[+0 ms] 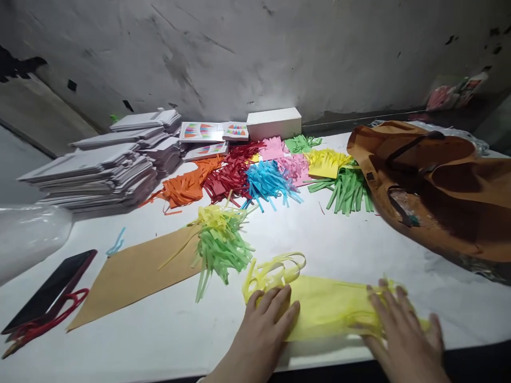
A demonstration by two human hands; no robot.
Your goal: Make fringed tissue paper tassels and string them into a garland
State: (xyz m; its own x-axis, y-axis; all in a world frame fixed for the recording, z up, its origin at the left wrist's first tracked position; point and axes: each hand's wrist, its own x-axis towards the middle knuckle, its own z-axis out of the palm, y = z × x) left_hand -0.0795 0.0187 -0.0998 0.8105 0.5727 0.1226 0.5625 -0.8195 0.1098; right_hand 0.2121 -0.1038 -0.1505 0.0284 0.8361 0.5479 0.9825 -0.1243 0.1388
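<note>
A sheet of yellow tissue paper (325,303) lies near the table's front edge, with narrow strips (279,268) curling loosely at its left end. On that left end rests my left hand (265,324), fingers lying over the paper and slightly bent. Spread and a little blurred, the fingers of my right hand (403,324) press on the right end, where more thin strips show. Just beyond my left hand, a yellow and green fringed tassel bundle (221,239) sits partly on a brown paper sheet (139,271).
Fringed paper bundles in orange (186,183), red (229,173), blue (269,181), pink (295,167) and green (349,186) lie farther back. Stacked white cartons (99,170) stand left, a brown bag (427,186) right. Red-handled scissors (59,314) touch a dark phone (51,287).
</note>
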